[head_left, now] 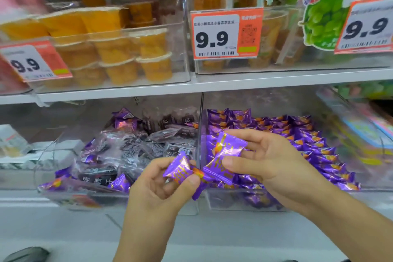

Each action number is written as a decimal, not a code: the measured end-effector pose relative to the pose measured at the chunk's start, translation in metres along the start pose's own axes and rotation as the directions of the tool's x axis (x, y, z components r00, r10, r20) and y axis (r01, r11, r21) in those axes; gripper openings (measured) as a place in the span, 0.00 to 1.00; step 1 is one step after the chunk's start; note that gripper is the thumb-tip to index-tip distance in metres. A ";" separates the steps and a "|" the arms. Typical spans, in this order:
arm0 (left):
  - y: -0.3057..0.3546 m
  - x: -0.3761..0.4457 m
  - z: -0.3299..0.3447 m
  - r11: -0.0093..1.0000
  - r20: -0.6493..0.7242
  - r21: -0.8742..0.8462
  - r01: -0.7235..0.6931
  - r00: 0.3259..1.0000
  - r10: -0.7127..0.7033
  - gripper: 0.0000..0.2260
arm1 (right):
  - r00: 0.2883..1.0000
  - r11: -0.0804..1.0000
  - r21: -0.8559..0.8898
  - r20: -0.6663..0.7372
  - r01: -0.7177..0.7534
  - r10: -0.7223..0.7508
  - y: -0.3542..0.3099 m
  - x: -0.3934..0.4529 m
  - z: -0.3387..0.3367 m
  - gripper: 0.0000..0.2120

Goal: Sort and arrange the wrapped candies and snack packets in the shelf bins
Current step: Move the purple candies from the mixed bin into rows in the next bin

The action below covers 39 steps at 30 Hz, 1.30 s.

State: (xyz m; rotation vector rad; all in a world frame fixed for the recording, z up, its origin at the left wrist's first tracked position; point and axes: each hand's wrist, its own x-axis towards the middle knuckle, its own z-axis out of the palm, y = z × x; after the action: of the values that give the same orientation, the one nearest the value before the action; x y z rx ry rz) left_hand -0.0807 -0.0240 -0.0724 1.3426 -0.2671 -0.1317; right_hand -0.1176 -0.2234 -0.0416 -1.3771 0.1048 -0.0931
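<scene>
1. My left hand (161,178) pinches one purple candy (182,169); my right hand (263,159) grips two more candies (230,147) above the divider (200,134).
2. I judge a loose pinch could drop one into the left bin (119,153) among dark packets (170,127).
3. The right bin (240,200) looks sorted; its bottom is hidden and the edges are blurred.

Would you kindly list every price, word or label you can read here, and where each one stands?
"9.9": middle price tag, clipped to a clear bin.
"9.9": left price tag, tilted.
"9.9": right price tag.
Small tag print, barcodes, green grape bag lettering and purple candy wrappers: too blurred to read.
</scene>
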 end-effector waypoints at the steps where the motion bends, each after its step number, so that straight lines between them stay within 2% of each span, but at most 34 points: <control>1: 0.002 0.000 0.000 1.000 -0.010 -0.012 0.006 1.000 -0.006 0.18 | 1.000 1.000 0.013 0.011 -0.011 0.011 -0.001 0.000 0.002 0.26; 4: 0.006 0.001 0.001 0.998 -0.005 -0.056 0.026 1.000 -0.027 0.16 | 0.998 0.998 -0.008 -0.002 -0.056 0.056 -0.003 -0.002 0.005 0.22; 6: 0.010 0.001 0.004 0.999 -0.014 -0.028 0.033 0.999 -0.034 0.15 | 0.997 0.997 -0.028 -0.003 -0.078 0.078 -0.005 -0.004 0.006 0.18; 9: 0.017 0.002 0.007 0.998 -0.020 0.025 0.051 0.999 -0.051 0.16 | 0.993 0.993 0.032 0.042 -0.112 0.110 -0.008 -0.005 0.006 0.14; 12: 0.023 0.005 0.009 0.992 0.013 -0.042 0.116 0.993 -0.115 0.07 | 0.987 0.985 0.080 0.064 -0.153 0.148 -0.013 -0.003 0.002 0.13; 15: 0.028 0.004 0.014 0.986 0.034 -0.087 0.140 0.990 -0.138 0.07 | 0.986 0.982 0.096 0.027 -0.164 0.162 -0.017 -0.002 -0.003 0.10; 19: 0.030 0.006 0.019 0.984 0.041 0.026 0.178 0.983 -0.179 0.13 | 0.980 0.975 0.120 -0.033 -0.189 0.194 -0.019 -0.001 -0.004 0.12; 22: 0.027 0.006 0.020 0.974 0.070 0.053 0.221 0.972 -0.224 0.06 | 0.973 0.966 0.141 -0.059 -0.214 0.224 -0.019 -0.002 -0.002 0.06; 25: 0.025 0.005 0.022 0.977 0.134 0.035 0.210 0.968 -0.212 0.06 | 0.985 0.985 0.065 -0.055 -0.159 0.163 -0.018 -0.005 -0.001 0.08; 28: 0.023 0.005 0.022 0.977 0.155 0.041 0.208 0.965 -0.212 0.12 | 0.991 0.993 -0.003 -0.063 -0.118 0.118 -0.018 -0.006 -0.001 0.21; 30: 0.023 0.005 0.022 0.973 0.164 0.054 0.224 0.959 -0.230 0.10 | 0.992 0.994 -0.038 -0.076 -0.102 0.099 -0.020 -0.005 -0.001 0.26; 35: 0.022 0.004 0.025 0.962 0.172 0.016 0.271 0.947 -0.270 0.17 | 0.999 0.999 0.044 -0.044 -0.028 0.030 -0.020 -0.005 -0.001 0.17; 39: 0.024 0.006 0.026 0.889 0.223 -0.206 0.410 0.904 -0.365 0.17 | 0.997 0.995 0.080 0.061 -0.059 0.055 -0.017 -0.005 -0.004 0.17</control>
State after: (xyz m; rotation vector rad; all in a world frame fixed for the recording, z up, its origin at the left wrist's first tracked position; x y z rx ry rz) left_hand -0.0833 -0.0442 -0.0428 1.1193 -0.1218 -0.6092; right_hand -0.1234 -0.2301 -0.0253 -1.2931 0.0906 -0.0092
